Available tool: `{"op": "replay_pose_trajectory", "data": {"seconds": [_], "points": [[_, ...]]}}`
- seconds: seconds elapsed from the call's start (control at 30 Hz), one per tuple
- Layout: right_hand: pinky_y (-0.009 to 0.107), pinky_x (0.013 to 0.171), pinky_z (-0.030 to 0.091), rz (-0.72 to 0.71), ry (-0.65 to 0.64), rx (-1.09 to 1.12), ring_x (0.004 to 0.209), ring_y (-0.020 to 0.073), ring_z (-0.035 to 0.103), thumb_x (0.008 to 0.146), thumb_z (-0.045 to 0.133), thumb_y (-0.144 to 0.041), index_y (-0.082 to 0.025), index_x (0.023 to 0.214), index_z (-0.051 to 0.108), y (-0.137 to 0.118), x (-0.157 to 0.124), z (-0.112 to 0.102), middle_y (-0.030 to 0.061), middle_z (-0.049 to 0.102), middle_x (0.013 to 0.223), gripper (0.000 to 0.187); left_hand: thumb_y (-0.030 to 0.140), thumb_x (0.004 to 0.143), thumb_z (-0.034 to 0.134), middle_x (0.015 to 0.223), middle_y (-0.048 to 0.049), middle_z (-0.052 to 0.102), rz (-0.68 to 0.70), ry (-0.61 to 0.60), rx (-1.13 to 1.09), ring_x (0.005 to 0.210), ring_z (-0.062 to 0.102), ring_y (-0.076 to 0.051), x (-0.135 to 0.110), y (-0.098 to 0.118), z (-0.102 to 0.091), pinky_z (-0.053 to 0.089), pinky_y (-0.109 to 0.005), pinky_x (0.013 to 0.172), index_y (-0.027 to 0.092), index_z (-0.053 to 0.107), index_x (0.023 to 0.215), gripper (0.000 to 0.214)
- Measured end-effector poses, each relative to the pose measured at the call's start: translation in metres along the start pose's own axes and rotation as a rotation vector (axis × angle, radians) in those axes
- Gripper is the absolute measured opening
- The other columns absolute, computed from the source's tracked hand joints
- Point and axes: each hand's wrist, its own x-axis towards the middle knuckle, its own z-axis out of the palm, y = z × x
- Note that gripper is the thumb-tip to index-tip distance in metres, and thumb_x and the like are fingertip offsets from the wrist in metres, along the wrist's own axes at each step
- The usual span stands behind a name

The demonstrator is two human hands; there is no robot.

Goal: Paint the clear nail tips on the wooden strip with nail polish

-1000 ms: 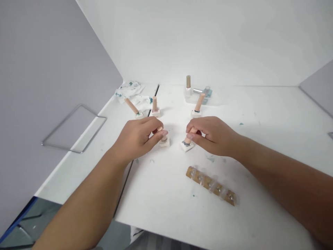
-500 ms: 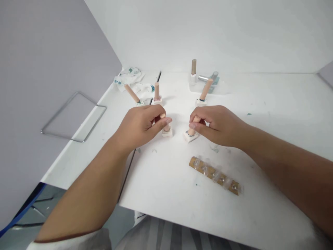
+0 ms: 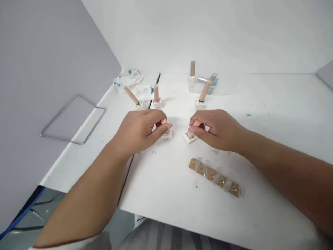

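The left hand (image 3: 142, 130) pinches the wooden handle of a small stamp (image 3: 167, 133) between thumb and fingers, its white block seemingly resting on the white table (image 3: 273, 114), and just beside it at 3 o'clock the right hand (image 3: 217, 128) pinches a second, tilted stamp (image 3: 190, 135) the same way. At 5 o'clock from the right hand lies a cardboard strip (image 3: 215, 177) carrying small clear bulbs, while at 12 o'clock stand three more stamps (image 3: 156, 97) and, further back, a nail-polish-like bottle (image 3: 192, 73), with crumpled stained tissues (image 3: 130, 78) at 11 o'clock
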Motion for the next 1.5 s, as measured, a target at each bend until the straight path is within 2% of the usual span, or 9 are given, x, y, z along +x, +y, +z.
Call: {"op": "replay_pose_trajectory", "data": {"seconds": [0.17, 0.37, 0.47, 0.6, 0.7, 0.87, 1.1, 1.3, 1.5], "points": [[0.024, 0.054, 0.038, 0.012, 0.085, 0.054, 0.053, 0.0088, 0.052, 0.091, 0.054, -0.027, -0.019, 0.077, 0.057, -0.001, -0.002, -0.004, -0.0017, 0.067, 0.067, 0.017, 0.029, 0.091, 0.058, 0.058, 0.0043, 0.051, -0.033, 0.129, -0.069, 0.051, 0.04, -0.008, -0.002, -0.001, -0.001, 0.032, -0.023, 0.049, 0.018, 0.058, 0.074, 0.021], [0.025, 0.048, 0.037, 0.171, 0.17, 0.209, 0.05, 0.0095, 0.047, 0.09, 0.057, -0.027, -0.021, 0.074, 0.057, -0.002, -0.002, -0.011, -0.0021, 0.059, 0.06, 0.018, 0.034, 0.092, 0.059, 0.058, 0.002, 0.048, -0.227, 0.171, -0.252, 0.051, 0.036, -0.009, -0.001, -0.006, -0.001, 0.029, -0.025, 0.046, 0.018, 0.058, 0.07, 0.027], [0.025, 0.045, 0.034, 0.295, 0.25, 0.375, 0.048, 0.0095, 0.044, 0.092, 0.058, -0.027, -0.021, 0.073, 0.058, 0.004, -0.002, -0.011, -0.0021, 0.056, 0.057, 0.02, 0.037, 0.092, 0.059, 0.06, 0.0002, 0.055, -0.27, 0.219, -0.336, 0.052, 0.04, -0.01, -0.001, -0.009, -0.001, 0.031, -0.025, 0.045, 0.018, 0.059, 0.071, 0.028], [0.026, 0.055, 0.045, 0.369, 0.318, 0.616, 0.057, 0.0116, 0.054, 0.093, 0.059, -0.036, -0.02, 0.076, 0.061, 0.016, -0.004, -0.007, -0.0006, 0.059, 0.06, 0.024, 0.036, 0.093, 0.059, 0.07, -0.0042, 0.07, -0.289, 0.286, -0.46, 0.052, 0.042, -0.01, -0.001, -0.014, 0.0, 0.035, -0.025, 0.045, 0.018, 0.062, 0.078, 0.023], [0.026, 0.059, 0.046, 0.409, 0.299, 0.668, 0.058, 0.0107, 0.055, 0.093, 0.06, -0.036, -0.02, 0.078, 0.062, 0.022, -0.007, -0.002, -0.0011, 0.06, 0.062, 0.022, 0.035, 0.093, 0.059, 0.072, -0.0048, 0.072, -0.327, 0.265, -0.485, 0.052, 0.044, -0.01, -0.001, -0.019, 0.002, 0.037, -0.024, 0.045, 0.018, 0.064, 0.081, 0.022], [0.022, 0.057, 0.045, 0.428, 0.249, 0.703, 0.057, 0.0084, 0.053, 0.094, 0.058, -0.032, -0.019, 0.079, 0.061, 0.025, -0.01, 0.005, -0.0023, 0.06, 0.063, 0.02, 0.037, 0.093, 0.06, 0.065, -0.0024, 0.062, -0.39, 0.178, -0.484, 0.052, 0.048, -0.01, -0.001, -0.029, 0.006, 0.038, -0.022, 0.044, 0.018, 0.068, 0.082, 0.024], [0.022, 0.054, 0.045, 0.427, 0.175, 0.824, 0.057, 0.0087, 0.054, 0.092, 0.058, -0.029, -0.018, 0.079, 0.061, 0.032, -0.007, 0.012, -0.0019, 0.058, 0.064, 0.017, 0.034, 0.092, 0.06, 0.063, -0.0014, 0.061, -0.439, 0.103, -0.529, 0.051, 0.05, -0.009, 0.001, -0.034, 0.007, 0.042, -0.021, 0.045, 0.017, 0.068, 0.08, 0.022], [0.022, 0.053, 0.046, 0.461, 0.152, 0.827, 0.056, 0.0085, 0.054, 0.091, 0.058, -0.022, -0.018, 0.075, 0.061, 0.034, -0.005, 0.01, -0.0002, 0.061, 0.065, 0.017, 0.024, 0.091, 0.062, 0.06, 0.0, 0.059, -0.454, 0.085, -0.555, 0.054, 0.05, -0.009, 0.002, -0.037, 0.005, 0.043, -0.021, 0.048, 0.017, 0.069, 0.075, 0.018], [0.023, 0.052, 0.046, 0.454, 0.135, 0.785, 0.056, 0.0089, 0.055, 0.092, 0.061, -0.026, -0.019, 0.072, 0.059, 0.034, -0.006, 0.009, 0.0, 0.061, 0.064, 0.022, 0.023, 0.091, 0.064, 0.059, 0.0003, 0.058, -0.446, 0.096, -0.52, 0.054, 0.049, -0.008, 0.002, -0.037, 0.001, 0.041, -0.021, 0.047, 0.017, 0.07, 0.074, 0.018]]}}
